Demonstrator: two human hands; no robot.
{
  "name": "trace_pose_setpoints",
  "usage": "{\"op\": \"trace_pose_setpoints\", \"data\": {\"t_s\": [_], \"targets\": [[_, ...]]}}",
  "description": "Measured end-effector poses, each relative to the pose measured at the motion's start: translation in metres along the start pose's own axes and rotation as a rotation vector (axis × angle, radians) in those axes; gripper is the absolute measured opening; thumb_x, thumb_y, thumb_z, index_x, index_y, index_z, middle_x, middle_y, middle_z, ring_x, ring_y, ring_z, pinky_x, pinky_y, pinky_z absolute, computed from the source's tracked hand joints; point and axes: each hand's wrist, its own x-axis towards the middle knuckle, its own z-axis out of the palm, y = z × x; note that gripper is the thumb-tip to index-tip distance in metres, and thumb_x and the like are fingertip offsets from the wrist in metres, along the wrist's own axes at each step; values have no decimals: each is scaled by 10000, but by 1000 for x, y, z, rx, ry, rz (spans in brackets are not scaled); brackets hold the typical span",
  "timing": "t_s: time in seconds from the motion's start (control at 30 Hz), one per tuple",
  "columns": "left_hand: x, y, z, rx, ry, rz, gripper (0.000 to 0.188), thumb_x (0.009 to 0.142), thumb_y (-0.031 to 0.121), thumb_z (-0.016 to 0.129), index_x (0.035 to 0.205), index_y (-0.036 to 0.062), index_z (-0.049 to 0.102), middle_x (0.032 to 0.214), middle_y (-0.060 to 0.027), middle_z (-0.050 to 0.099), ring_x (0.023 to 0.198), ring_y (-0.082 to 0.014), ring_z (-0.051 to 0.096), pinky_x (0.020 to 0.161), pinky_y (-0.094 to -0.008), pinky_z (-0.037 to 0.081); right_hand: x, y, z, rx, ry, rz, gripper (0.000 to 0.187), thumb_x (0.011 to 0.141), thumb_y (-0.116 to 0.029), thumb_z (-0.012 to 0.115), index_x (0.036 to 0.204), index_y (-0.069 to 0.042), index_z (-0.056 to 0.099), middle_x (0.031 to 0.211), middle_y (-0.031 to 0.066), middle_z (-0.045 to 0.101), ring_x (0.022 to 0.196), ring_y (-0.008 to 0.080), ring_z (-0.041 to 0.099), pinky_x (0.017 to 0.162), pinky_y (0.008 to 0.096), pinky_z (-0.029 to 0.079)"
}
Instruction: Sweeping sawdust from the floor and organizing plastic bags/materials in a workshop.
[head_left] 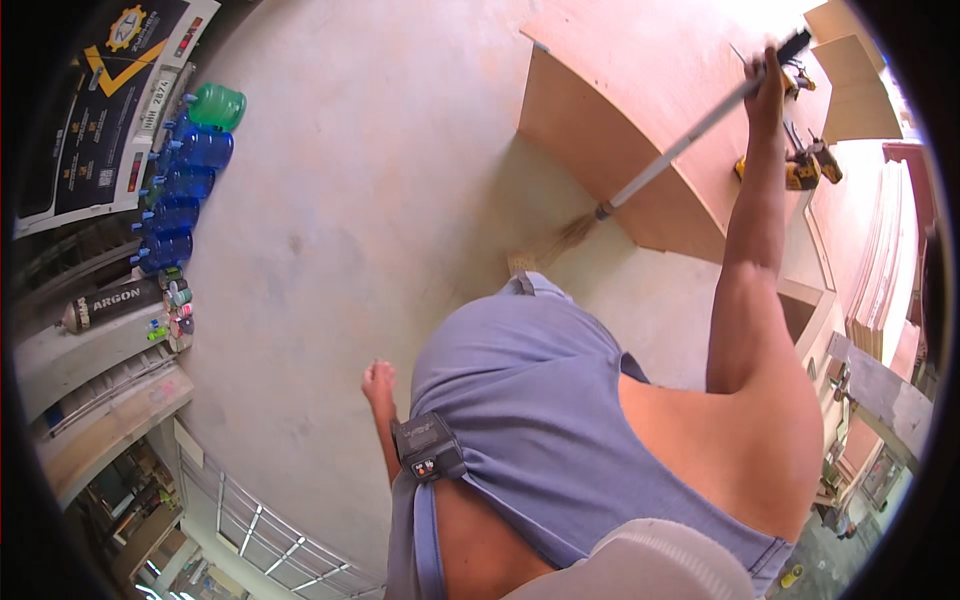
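My right hand (765, 85), with the arm stretched out at the right, is closed round the black-ended grip of a broom. The broom's pale grey handle (680, 150) slants down to the left, past a large plywood panel box (620, 135). Its brown bristles (565, 238) are low by the floor, close to my body, and their tips are partly hidden. My left hand (378, 380) hangs at my left side over the floor, fingers curled, with nothing visible in it. A small black device (428, 447) is clipped to my blue-grey sleeveless top (530, 360).
Yellow-and-black cordless drills (795, 172) lie on the plywood at the right. Beyond them stand stacked boards (880, 265). Blue water jugs (190, 182), one green jug (217, 106), a dark gas cylinder (110, 303) and a vehicle's rear (110, 100) line the left. Concrete floor (320, 200) lies between.
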Motion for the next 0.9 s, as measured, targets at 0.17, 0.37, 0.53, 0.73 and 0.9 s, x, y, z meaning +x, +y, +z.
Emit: {"op": "trace_pose_setpoints", "data": {"t_s": [0.17,0.37,0.53,0.73,0.9], "targets": [[18,73,35,46,-7,106,330,830,338,565,1002,57,545,842,-9,602,730,-98,563,597,-237,427,-22,-27,-36,-71,-50,-32,230,864,-280,555,757,-83,504,590,-21,379,541,77,340,521,198,260],[39,62,78,431,-272,259,254,793,230,616,933,22,572,738,-35,607,588,-107,556,522,-230,440,-39,-28,-82,-738,283,-46,346,659,-382,743,687,-82,573,637,9,544,611,100,478,602,263,345],[47,77,88,507,-321,143,237,782,218,626,878,6,584,716,-40,606,580,-110,558,521,-236,455,-59,2,-120,-993,149,41,355,705,-345,718,790,-25,590,679,25,573,638,97,494,605,242,387],[100,107,97,407,-264,44,257,789,235,616,887,-1,582,741,-46,605,603,-108,555,554,-237,457,-97,18,-105,-1050,253,25,419,744,-343,685,961,-1,578,892,72,554,791,147,529,720,267,412],[136,136,111,374,-307,85,271,791,240,614,899,-7,584,766,-48,604,623,-107,550,571,-238,452,-144,59,-100,-885,800,-303,474,857,-437,477,937,13,602,995,133,565,830,229,549,787,337,414]]}}
